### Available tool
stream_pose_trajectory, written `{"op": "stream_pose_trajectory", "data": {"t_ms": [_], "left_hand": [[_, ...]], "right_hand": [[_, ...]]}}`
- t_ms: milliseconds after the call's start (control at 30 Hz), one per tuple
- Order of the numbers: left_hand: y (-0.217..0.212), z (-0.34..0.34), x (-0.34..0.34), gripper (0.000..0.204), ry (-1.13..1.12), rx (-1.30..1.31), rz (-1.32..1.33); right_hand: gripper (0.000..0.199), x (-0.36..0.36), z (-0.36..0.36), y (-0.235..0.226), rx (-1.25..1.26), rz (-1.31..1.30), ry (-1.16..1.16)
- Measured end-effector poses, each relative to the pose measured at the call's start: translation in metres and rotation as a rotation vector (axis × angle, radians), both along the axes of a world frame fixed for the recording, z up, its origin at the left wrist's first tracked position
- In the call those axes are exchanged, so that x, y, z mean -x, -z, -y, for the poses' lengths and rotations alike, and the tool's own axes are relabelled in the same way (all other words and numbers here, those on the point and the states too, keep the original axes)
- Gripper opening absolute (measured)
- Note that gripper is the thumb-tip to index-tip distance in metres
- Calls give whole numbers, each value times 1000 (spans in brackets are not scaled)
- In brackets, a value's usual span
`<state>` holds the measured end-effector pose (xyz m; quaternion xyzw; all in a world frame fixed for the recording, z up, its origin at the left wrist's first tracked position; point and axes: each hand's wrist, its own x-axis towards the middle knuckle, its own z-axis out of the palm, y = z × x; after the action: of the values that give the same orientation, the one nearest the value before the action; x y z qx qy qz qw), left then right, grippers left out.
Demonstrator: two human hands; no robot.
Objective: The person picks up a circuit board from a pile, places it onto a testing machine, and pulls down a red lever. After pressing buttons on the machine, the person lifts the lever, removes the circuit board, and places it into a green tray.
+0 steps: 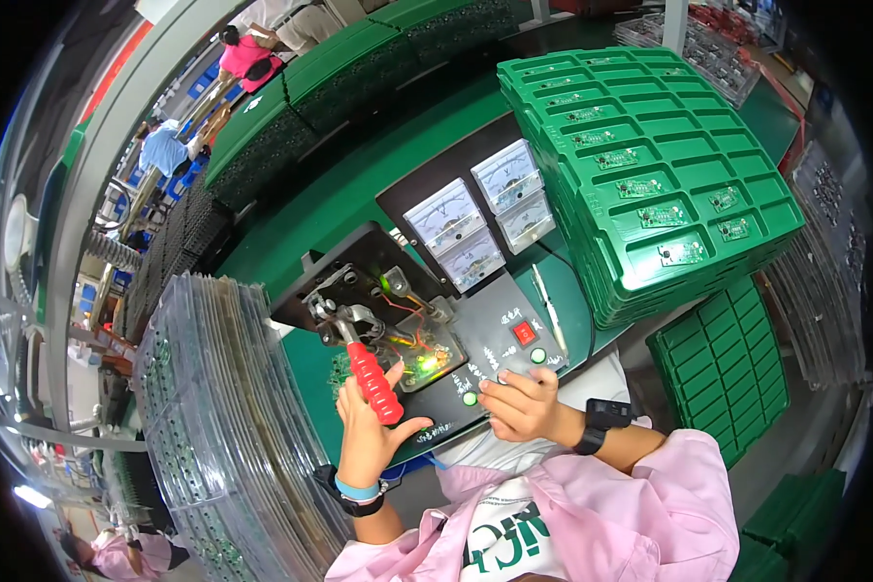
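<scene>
My left hand point(371, 427) grips the red handle point(372, 380) of a toggle clamp on a black test fixture point(407, 320). A small green circuit board point(427, 361) lies under the clamp, with a green light glowing on it. My right hand point(524, 405) rests on the fixture's black control panel point(509, 335), fingers curled beside a lit green button point(469, 398). A red switch point(524, 333) and a second green button point(537, 355) sit further up the panel. Several white analogue meters point(480, 213) stand behind the fixture.
A tall stack of green trays point(650, 165) holding small circuit boards stands to the right. A stack of clear plastic trays point(213, 417) stands to the left. Empty green trays point(723, 364) lie lower right. Other people work at the far upper left.
</scene>
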<state>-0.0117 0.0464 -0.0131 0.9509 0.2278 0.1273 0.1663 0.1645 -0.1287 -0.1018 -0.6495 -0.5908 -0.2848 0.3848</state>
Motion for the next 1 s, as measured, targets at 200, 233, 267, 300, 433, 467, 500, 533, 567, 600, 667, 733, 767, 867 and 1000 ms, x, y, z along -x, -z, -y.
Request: {"op": "stream_pose_trajectory", "data": {"t_ms": [200, 233, 267, 300, 433, 467, 500, 533, 567, 600, 667, 733, 767, 867, 1000], "left_hand": [[12, 8, 4, 75, -1, -57, 80], [14, 11, 6, 74, -44, -18, 102], [17, 16, 8, 74, -91, 22, 122], [20, 21, 11, 74, -146, 59, 143], [27, 29, 32, 66, -280, 73, 104], [30, 29, 37, 63, -315, 27, 126], [32, 27, 42, 60, -354, 15, 128], [35, 24, 46, 57, -385, -13, 147], [38, 23, 49, 54, -423, -34, 155], [42, 22, 51, 52, -421, -51, 178], [48, 20, 53, 47, -421, -72, 198], [54, 21, 54, 39, -411, -114, 238], [56, 22, 54, 38, -403, -115, 248], [56, 23, 54, 33, -426, -91, 283], [39, 24, 46, 24, -503, 11, 253]], "right_hand": [[36, -6, -48, -128, 59, -115, -631], [40, -14, -57, -146, 18, -47, -740], [40, -23, -78, -161, -127, 16, -790], [44, -32, -99, -174, -172, -16, -752], [62, -42, -133, -189, -135, -406, -792], [64, -41, -132, -184, -184, -359, -689], [61, -40, -122, -177, -308, -192, -603], [57, -38, -110, -167, -437, -112, -599], [41, -33, -93, -156, -477, -58, -616], [22, -37, -75, -146, -412, 62, -701], [24, -33, -57, -123, -86, 134, -800], [20, -26, -54, -104, 422, 85, -646], [19, -27, -55, -97, 481, 108, -540], [28, -27, -62, -86, 652, 160, -357], [24, -25, -63, -88, 679, 173, -391]]}}
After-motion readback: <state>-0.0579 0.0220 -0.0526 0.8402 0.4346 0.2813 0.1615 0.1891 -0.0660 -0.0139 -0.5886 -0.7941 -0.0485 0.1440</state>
